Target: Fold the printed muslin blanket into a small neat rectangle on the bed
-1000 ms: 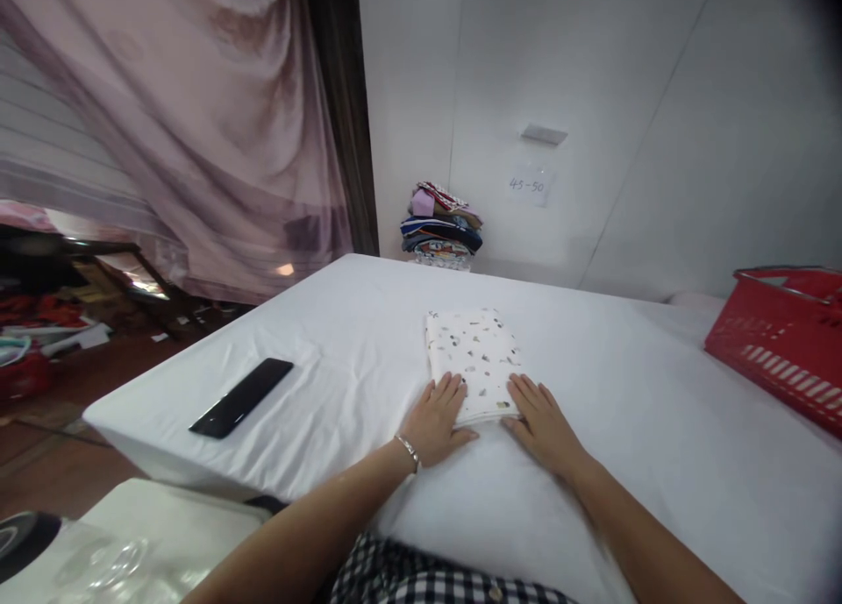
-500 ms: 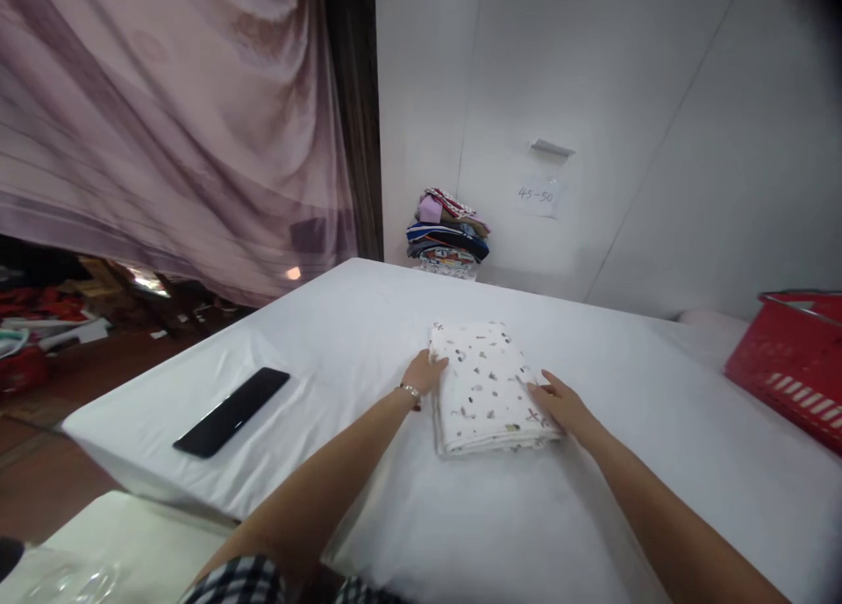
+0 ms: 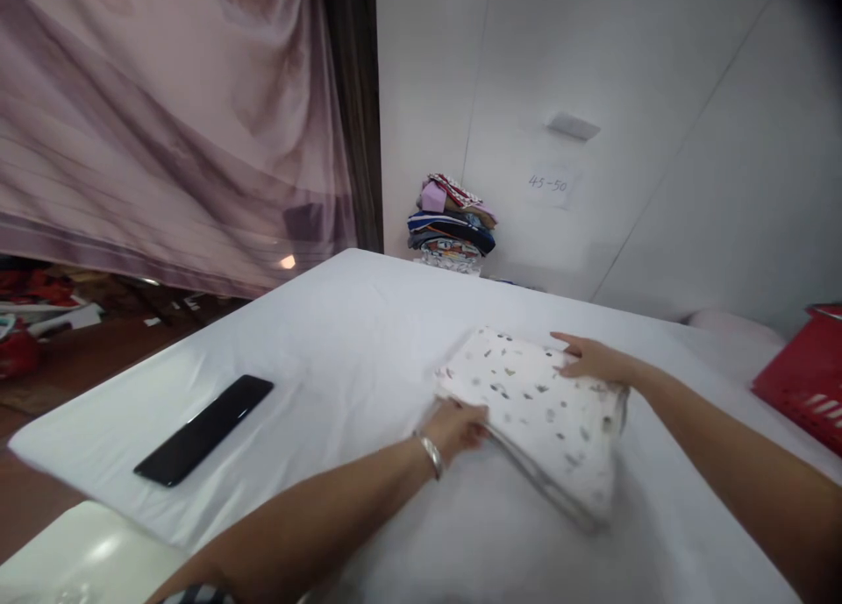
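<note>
A folded white cloth with small scattered prints lies turned at an angle over the white-covered table; its near edge is blurred. My left hand, with a silver bracelet at the wrist, is closed on the cloth's near left edge, thumb on top. At the far right side, my right hand grips the cloth's edge, with one finger stretched out past it. The fingertips under the cloth are hidden.
A black phone-like slab lies on the table's left. A stack of folded clothes stands beyond the far edge. At right is a red basket. A pale stool-like surface stands at lower left. A pink curtain hangs behind.
The folded cloth has turned and shifted to the right, with both hands on it. My left hand has moved nearer and right; my right hand has moved to the far right side.
</note>
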`<action>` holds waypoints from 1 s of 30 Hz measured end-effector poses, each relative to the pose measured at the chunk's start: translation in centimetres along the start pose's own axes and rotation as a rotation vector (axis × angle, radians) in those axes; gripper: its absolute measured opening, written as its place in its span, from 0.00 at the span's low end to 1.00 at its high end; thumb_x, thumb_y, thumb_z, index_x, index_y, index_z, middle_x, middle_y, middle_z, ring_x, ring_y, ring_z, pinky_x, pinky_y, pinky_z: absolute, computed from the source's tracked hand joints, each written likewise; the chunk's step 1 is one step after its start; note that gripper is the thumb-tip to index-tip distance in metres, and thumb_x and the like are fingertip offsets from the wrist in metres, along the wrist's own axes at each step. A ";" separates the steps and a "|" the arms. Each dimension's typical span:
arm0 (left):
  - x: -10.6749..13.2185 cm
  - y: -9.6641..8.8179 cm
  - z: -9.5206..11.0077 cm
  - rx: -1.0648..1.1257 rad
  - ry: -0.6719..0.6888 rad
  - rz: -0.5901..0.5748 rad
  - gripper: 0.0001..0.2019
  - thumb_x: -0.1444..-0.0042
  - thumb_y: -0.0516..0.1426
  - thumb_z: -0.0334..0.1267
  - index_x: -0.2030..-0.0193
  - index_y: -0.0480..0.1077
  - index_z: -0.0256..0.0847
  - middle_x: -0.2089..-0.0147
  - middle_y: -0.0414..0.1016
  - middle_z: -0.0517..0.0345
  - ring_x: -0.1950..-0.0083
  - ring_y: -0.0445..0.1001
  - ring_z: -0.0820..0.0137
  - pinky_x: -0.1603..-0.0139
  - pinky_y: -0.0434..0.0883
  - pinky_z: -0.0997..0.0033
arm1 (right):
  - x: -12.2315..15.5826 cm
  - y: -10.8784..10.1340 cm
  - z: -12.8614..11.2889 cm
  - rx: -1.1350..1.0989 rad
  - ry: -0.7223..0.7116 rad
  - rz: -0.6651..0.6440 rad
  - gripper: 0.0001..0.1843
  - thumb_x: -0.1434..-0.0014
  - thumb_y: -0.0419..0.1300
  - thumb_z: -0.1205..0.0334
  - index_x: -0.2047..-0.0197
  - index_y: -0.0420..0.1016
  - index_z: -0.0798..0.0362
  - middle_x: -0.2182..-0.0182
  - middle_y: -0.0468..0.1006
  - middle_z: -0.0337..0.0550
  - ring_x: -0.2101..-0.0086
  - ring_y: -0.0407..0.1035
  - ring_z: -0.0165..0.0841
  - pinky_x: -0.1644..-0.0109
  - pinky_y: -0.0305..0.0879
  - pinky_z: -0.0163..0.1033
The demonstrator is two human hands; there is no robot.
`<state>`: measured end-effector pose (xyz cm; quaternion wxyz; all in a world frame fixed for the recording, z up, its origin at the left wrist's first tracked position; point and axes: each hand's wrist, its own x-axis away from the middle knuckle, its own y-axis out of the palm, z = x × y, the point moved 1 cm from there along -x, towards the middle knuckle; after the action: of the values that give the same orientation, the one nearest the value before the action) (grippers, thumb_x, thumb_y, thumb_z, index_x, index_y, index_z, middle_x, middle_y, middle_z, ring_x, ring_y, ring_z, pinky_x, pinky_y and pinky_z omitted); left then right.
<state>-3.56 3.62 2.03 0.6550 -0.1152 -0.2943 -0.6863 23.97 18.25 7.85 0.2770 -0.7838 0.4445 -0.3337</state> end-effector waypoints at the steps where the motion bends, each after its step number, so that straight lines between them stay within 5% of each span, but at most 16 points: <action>1: 0.9 0.8 -1.5 0.021 -0.041 -0.081 0.16 0.54 0.61 0.42 0.60 0.66 0.36 0.64 0.74 0.52 0.70 0.74 0.69 0.70 0.69 0.71 | -0.8 -1.4 0.2 0.118 0.010 0.036 0.46 0.57 0.63 0.61 0.36 0.51 0.52 0.53 0.73 0.49 0.56 0.69 0.42 0.54 0.66 0.41; 4: 2.9 2.2 -4.4 0.107 -0.237 -0.346 0.22 0.59 0.62 0.49 0.62 0.64 0.36 0.61 0.74 0.47 0.69 0.75 0.65 0.70 0.70 0.67 | -2.6 -2.9 0.5 0.355 0.067 0.143 0.35 0.53 0.60 0.62 0.40 0.61 0.53 0.51 0.71 0.51 0.56 0.68 0.44 0.54 0.67 0.43; 8: 3.3 1.1 -3.5 -0.011 -0.205 -0.440 0.22 0.60 0.62 0.49 0.64 0.65 0.35 0.63 0.75 0.48 0.72 0.74 0.68 0.73 0.67 0.71 | -2.4 1.6 0.0 0.372 -0.022 0.211 0.27 0.42 0.50 0.52 0.42 0.63 0.55 0.44 0.64 0.50 0.47 0.61 0.44 0.46 0.60 0.47; 12: 1.4 -1.1 -0.7 -0.229 0.058 -0.180 0.11 0.53 0.58 0.42 0.69 0.66 0.36 0.73 0.73 0.57 0.79 0.67 0.77 0.79 0.62 0.77 | -0.3 7.5 -1.1 0.412 -0.182 0.263 0.32 0.41 0.45 0.44 0.40 0.60 0.55 0.39 0.54 0.48 0.40 0.46 0.43 0.38 0.46 0.51; 16: -1.9 -1.9 1.2 -0.321 0.201 0.069 0.03 0.49 0.54 0.33 0.69 0.67 0.36 0.69 0.73 0.58 0.78 0.67 0.79 0.79 0.64 0.79 | 1.6 10.7 -3.0 0.431 -0.281 0.291 0.32 0.40 0.43 0.42 0.40 0.59 0.54 0.37 0.48 0.48 0.38 0.38 0.42 0.37 0.37 0.55; 23: -7.4 -1.5 4.7 -0.664 0.390 0.231 0.10 0.45 0.51 0.34 0.57 0.69 0.38 0.59 0.74 0.54 0.63 0.74 0.72 0.63 0.70 0.73 | 4.7 14.2 -6.9 0.375 -0.397 0.191 0.37 0.41 0.47 0.44 0.34 0.45 0.52 0.36 0.46 0.47 0.38 0.39 0.41 0.37 0.40 0.54; 26: -8.9 -1.6 5.6 -0.778 0.468 0.299 0.12 0.48 0.54 0.35 0.57 0.70 0.40 0.52 0.72 0.53 0.52 0.69 0.65 0.50 0.65 0.67 | 5.9 15.7 -7.2 0.458 -0.394 0.213 0.45 0.44 0.51 0.44 0.33 0.32 0.52 0.36 0.41 0.49 0.38 0.36 0.42 0.37 0.38 0.56; 30: -10.4 -1.4 6.0 -0.921 0.504 0.292 0.19 0.52 0.56 0.38 0.50 0.67 0.41 0.46 0.67 0.50 0.49 0.67 0.61 0.49 0.64 0.64 | 6.8 16.9 -6.4 0.540 -0.405 0.242 0.50 0.47 0.55 0.46 0.33 0.27 0.52 0.35 0.40 0.50 0.38 0.36 0.44 0.38 0.40 0.57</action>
<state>-5.04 15.53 0.86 0.6756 -0.2619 0.2222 -0.6524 12.96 3.71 1.37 0.5942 -0.6743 0.3659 -0.2418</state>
